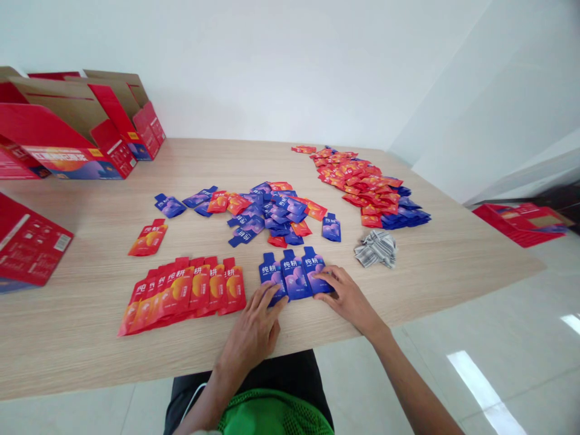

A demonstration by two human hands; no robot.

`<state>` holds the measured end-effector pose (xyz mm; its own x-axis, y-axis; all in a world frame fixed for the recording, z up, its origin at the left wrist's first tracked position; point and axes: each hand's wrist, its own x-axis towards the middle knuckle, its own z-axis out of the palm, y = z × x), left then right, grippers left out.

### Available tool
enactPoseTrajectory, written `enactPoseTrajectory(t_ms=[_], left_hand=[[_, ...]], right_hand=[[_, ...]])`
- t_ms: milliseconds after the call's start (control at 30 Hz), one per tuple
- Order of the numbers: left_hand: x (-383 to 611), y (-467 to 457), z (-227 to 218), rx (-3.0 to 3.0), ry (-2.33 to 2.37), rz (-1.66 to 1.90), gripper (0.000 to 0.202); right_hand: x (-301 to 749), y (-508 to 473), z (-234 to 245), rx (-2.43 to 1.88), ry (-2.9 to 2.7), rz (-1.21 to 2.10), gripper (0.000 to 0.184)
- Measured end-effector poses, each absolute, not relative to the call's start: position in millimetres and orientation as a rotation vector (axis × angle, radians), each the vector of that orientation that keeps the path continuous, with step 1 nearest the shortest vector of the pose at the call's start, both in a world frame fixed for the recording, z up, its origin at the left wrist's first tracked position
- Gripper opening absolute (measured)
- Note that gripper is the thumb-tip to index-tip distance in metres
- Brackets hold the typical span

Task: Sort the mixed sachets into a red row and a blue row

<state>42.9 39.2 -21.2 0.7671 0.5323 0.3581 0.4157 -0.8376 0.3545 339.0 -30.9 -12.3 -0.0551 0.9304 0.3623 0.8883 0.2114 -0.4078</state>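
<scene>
Three blue spouted pouches lie side by side near the front table edge: a left pouch (270, 272), a middle pouch (295, 279) and a right pouch (313, 266). My left hand (256, 323) rests its outstretched fingertips on the lower part of the left pouch. With thumb and fingers apart, my right hand (347, 296) touches the lower right side of the right pouch. To the left of my hands, an overlapping row of red pouches (179, 290) lies flat. Behind the blue ones sits a mixed heap of blue and red pouches (278, 211).
A larger pile of pouches (357, 181) spreads at the back right, with a crumpled striped cloth (377, 248) in front. Open red cartons (72, 142) stand at the left. A single red pouch (148, 238) lies apart. Another red box (521, 220) is off the table's right side.
</scene>
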Motion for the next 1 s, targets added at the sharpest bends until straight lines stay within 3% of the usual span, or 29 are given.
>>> enactPoseTrajectory(t_ms=[500,667,800,1000], left_hand=[[43,38,-25,2.74,0.774,0.65,0.06],[43,38,-24,2.748,0.777,0.639,0.058],[43,37,-23,2.739,0.779,0.632,0.06],[43,37,-21,2.731,0.766,0.615,0.062]], right_hand=[[375,-11,7,-1.718,-1.693,0.052,0.029],[417,43,-5,-1.907,-1.54,-0.16,0.042],[428,75,-19,-2.08,-1.51,-0.141,0.055],[427,82,-25,-2.236,-1.593,-0.139,0.051]])
